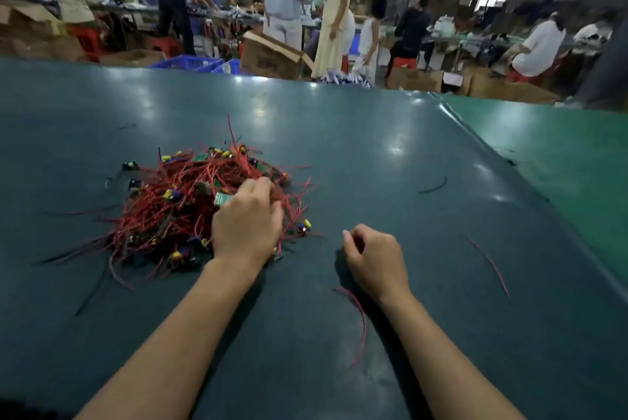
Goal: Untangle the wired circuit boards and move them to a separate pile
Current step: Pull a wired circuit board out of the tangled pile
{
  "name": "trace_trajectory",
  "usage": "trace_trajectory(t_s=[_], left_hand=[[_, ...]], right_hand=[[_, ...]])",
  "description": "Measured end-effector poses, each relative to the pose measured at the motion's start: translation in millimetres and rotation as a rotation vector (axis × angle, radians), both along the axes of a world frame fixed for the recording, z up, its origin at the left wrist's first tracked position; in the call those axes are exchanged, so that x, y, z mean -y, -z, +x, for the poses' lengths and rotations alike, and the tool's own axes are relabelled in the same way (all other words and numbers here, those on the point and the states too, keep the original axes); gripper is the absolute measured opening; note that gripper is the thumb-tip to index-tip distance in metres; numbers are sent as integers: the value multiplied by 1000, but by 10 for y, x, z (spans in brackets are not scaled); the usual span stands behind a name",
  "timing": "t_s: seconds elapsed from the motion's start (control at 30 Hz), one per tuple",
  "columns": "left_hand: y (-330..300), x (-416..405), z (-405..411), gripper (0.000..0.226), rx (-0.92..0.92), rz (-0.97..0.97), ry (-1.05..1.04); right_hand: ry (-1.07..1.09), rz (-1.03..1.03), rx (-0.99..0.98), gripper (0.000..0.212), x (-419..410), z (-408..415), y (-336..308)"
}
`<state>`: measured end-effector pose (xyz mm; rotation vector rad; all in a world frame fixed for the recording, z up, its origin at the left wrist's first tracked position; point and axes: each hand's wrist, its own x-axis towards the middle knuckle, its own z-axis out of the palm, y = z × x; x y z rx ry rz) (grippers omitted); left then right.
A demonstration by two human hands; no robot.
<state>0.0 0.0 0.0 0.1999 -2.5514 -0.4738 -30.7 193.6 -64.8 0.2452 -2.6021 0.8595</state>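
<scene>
A tangled pile of small circuit boards with red wires (176,205) lies on the dark green table (373,154), left of centre. My left hand (248,222) reaches into the pile's right edge, fingers curled down among the red wires and gripping them. My right hand (373,256) rests on the table to the right of the pile, fingers loosely curled, with nothing visible in it. A loose red wire (356,317) lies beside my right wrist.
Another stray red wire (489,263) and a dark wire piece (433,185) lie on the table to the right. A lighter green table surface (560,147) adjoins at the right. Beyond the far edge, several people stand among cardboard boxes (272,56) and blue crates (193,63).
</scene>
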Motion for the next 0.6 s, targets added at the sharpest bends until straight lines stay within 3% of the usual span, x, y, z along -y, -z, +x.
trace_trajectory(t_s=[0.1,0.17,0.3,0.47,0.6], left_hand=[[-99,246,-27,34,91,-190,-245],[-144,392,-58,31,177,-227,-292],[-127,384,-32,27,199,-245,-187],[-93,514,94,39,104,0,-116],[-57,556,185,29,159,-86,-20]], right_hand=[[11,-17,-8,36,7,26,33],[-7,-11,23,38,12,63,32],[-11,-20,45,37,12,38,-3],[-25,-32,70,37,27,71,-39],[-28,-10,104,37,40,88,-76]])
